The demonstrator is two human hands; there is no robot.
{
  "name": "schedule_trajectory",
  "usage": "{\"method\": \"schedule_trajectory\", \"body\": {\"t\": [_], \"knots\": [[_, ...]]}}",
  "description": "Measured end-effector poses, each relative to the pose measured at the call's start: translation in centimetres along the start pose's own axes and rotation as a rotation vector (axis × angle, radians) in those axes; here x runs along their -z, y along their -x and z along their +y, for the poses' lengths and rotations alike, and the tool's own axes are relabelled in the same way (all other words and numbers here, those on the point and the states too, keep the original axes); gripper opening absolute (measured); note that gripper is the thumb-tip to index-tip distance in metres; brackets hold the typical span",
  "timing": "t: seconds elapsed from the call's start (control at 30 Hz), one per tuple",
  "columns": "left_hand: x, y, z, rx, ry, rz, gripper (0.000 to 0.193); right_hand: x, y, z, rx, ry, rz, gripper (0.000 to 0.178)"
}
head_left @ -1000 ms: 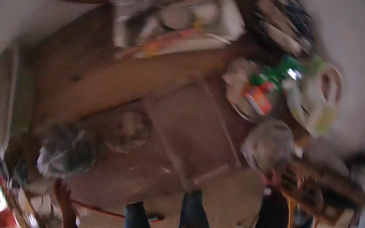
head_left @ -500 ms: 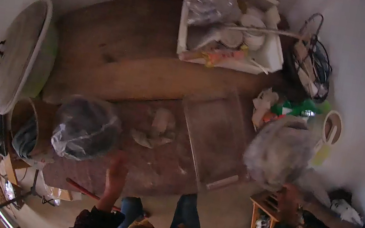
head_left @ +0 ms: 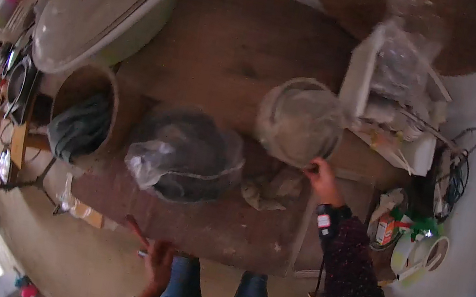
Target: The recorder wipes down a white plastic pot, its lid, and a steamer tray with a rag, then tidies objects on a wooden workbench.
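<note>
My right hand (head_left: 322, 181) pinches the near rim of a round, grey, shallow container (head_left: 301, 121), which hangs over the middle of the table, blurred by motion. Whether plastic film covers it, I cannot tell. Left of it, a dark round bowl (head_left: 200, 164) stands wrapped in clear plastic. Between the two lies a crumpled beige cloth or paper (head_left: 271, 192). Low before the table's front edge is my left hand (head_left: 159, 262), its fingers smeared. A reddish stick (head_left: 136, 229) runs up to it; whether the hand grips it is unclear.
A large lidded oval tub (head_left: 107, 4) stands back left, with a round bin (head_left: 82, 111) holding dark cloth before it. At the right are a white box (head_left: 362, 75) of packets, tangled cables (head_left: 456, 174) and a pale mug-like container (head_left: 416, 256). The table (head_left: 205, 225) is dark wood.
The view has swung rightward. My right hand has brought the round container from the right side to the middle of the table. My left hand has moved lower, away from the wrapped bowl.
</note>
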State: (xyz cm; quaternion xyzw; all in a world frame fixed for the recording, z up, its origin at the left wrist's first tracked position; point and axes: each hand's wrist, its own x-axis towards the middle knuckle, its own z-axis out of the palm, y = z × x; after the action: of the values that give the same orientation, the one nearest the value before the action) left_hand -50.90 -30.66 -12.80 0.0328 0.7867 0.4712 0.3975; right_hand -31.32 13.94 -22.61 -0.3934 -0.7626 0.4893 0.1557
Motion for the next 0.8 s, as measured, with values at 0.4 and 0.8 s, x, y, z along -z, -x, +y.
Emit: {"method": "schedule_trajectory", "body": {"t": [0.4, 0.8], "knots": [[8.3, -8.7, -12.3, 0.023, -0.304, 0.172, 0.034, -4.1, 3.7, -5.3, -0.614, -1.200, 0.358, 0.028], [20.9, 22.7, 13.0, -0.122, -0.193, 0.692, 0.012, -15.3, 25.0, -21.2, -0.234, -0.498, -1.220, 0.052]]}}
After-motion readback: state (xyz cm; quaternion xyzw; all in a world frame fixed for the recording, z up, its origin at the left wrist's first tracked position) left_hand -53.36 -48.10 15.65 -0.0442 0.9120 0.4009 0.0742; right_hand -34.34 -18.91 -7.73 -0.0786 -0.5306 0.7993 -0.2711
